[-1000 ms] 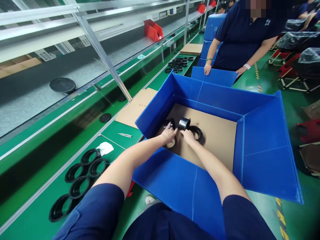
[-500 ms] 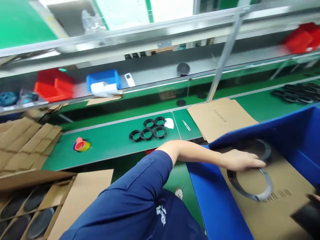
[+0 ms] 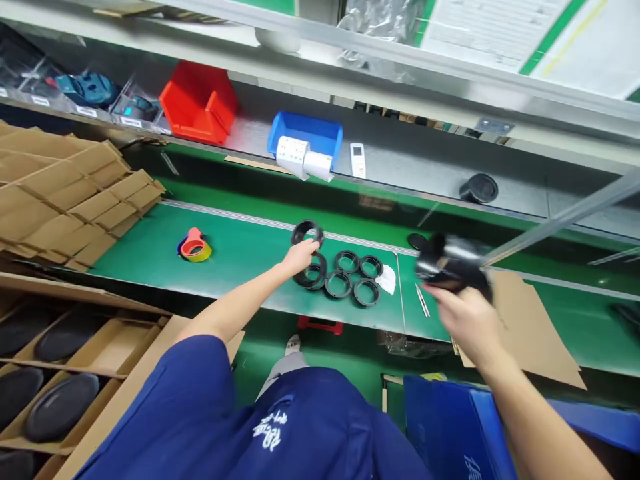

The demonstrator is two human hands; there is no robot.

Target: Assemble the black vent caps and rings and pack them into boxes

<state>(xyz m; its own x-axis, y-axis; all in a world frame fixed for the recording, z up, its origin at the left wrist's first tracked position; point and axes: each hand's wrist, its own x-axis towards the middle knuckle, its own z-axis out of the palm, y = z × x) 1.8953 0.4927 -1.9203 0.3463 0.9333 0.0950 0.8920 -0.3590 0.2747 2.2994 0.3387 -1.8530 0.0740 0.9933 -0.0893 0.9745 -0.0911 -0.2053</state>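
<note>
Left hand [image 3: 300, 257] and right hand [image 3: 470, 320], fingers closed on black pieces.
Left fingers pinch a round ring [image 3: 299, 232] by its rim, near the worktop's [image 3: 245, 247] far edge; the right's glossy, curved piece [image 3: 463, 253] is blurred. Between, smooth black rings [image 3: 342, 273] cluster beside crumpled white tissue [image 3: 387, 279].

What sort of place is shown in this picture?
Probably a factory packing or assembly station: round black rings rest on a long green worktop, a brown, divided cardboard box holds black, disc-like pieces, and a red plastic bin stands on the grey shelf above.
</note>
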